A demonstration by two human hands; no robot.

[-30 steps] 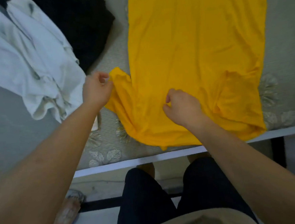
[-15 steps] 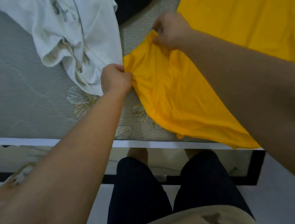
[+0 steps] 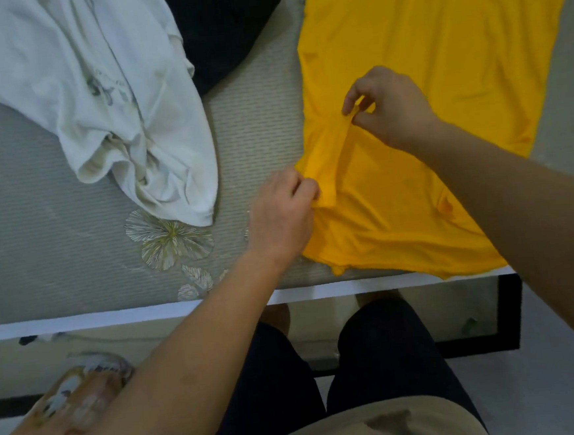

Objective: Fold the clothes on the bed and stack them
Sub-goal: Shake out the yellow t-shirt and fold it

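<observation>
1. Right now the yellow shirt (image 3: 431,61) lies spread flat on the right part of the bed (image 3: 42,271). Its near end reaches the white bed edge just in front of the person.
2. At the shirt's left edge, by the sleeve, the left hand (image 3: 280,217) has its fingers (image 3: 302,188) curled, pinching the yellow cloth.
3. Farther in over the shirt is the right hand (image 3: 394,109). Its thumb and fingers (image 3: 355,97) nip a raised fold of the same sleeve (the remaining fingers are loosely bent).
4. Between the two hands the sleeve fabric stands up in a short ridge, lifted off the shirt's body.
5. On the left of the bed lies a crumpled white garment (image 3: 97,95), apart from the yellow shirt, with bare bed cover between them.
6. A black garment (image 3: 226,26) lies at the far edge, meeting the white one.
7. A flower print (image 3: 169,238) shows on the bed cover just beside the white garment's near tip.
8. On the floor at lower left is a patterned slipper (image 3: 82,384), partly hidden by the left forearm.
</observation>
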